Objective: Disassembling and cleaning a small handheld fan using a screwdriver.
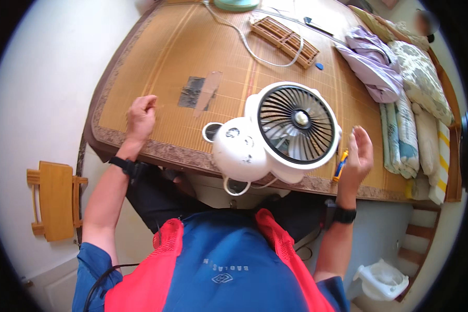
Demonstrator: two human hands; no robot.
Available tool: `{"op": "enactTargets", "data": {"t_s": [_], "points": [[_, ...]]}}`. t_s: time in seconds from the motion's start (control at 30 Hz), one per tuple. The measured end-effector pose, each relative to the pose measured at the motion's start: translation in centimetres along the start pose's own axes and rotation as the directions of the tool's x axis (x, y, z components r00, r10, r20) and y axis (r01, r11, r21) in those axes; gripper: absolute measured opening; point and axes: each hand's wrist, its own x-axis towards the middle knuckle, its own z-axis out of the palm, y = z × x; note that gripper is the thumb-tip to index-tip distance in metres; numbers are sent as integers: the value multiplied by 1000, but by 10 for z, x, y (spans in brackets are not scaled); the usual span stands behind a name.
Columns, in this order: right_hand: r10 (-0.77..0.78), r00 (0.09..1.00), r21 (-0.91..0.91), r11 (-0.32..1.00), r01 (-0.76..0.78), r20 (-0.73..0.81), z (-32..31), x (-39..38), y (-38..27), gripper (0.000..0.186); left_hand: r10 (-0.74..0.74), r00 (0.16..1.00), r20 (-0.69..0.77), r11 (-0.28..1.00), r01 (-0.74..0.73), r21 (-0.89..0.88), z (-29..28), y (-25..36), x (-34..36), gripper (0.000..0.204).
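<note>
A white fan (295,162) with a round black grille (325,117) lies face up at the table's front edge, its rounded, panda-like head with ring-shaped ears toward me. Left of it, apart from it, my left hand (141,117) hovers over the mat with fingers curled in and nothing showing in them. My right hand (360,153) is raised just right of the fan. Its thumb and fingers are drawn together, with a tiny greyish spot at the tips that I cannot make out. A yellow and blue screwdriver (340,166) lies beside that hand.
A bamboo mat (166,62) with a dark patch (191,92) covers the table. Farther back are a wooden rack (285,41), a white cable (242,39) and a small blue piece (319,66). Folded cloths (374,67) line the right side. A wooden stool (56,201) stands at left.
</note>
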Motion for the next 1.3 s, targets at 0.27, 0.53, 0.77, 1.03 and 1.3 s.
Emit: {"op": "enactTargets", "data": {"t_s": [0.27, 0.53, 0.77, 1.03, 1.3], "points": [[-567, 786, -242, 749, 616, 248, 33, -64, -92, 25, 7, 990, 138, 998, -16, 66, 3, 17, 5, 17], [-652, 555, 4, 649, 760, 517, 86, -111, -138, 27, 25, 998, 65, 1000, -25, 0, -16, -2, -1, 6], [-595, 532, 45, 691, 721, 603, 110, -123, -150, 35, 191, 951, 244, 922, -89, -376, -63, 90, -18, 7], [-316, 686, 155, 945, 287, 655, 136, -126, -171, 41, 466, 872, 147, 692, -256, -675, -82, 208, -46, 22], [70, 682, 319, 846, -427, 728, 132, -137, -176, 30, 513, 856, -60, 670, -444, -595, -84, 229, -66, 50]]}}
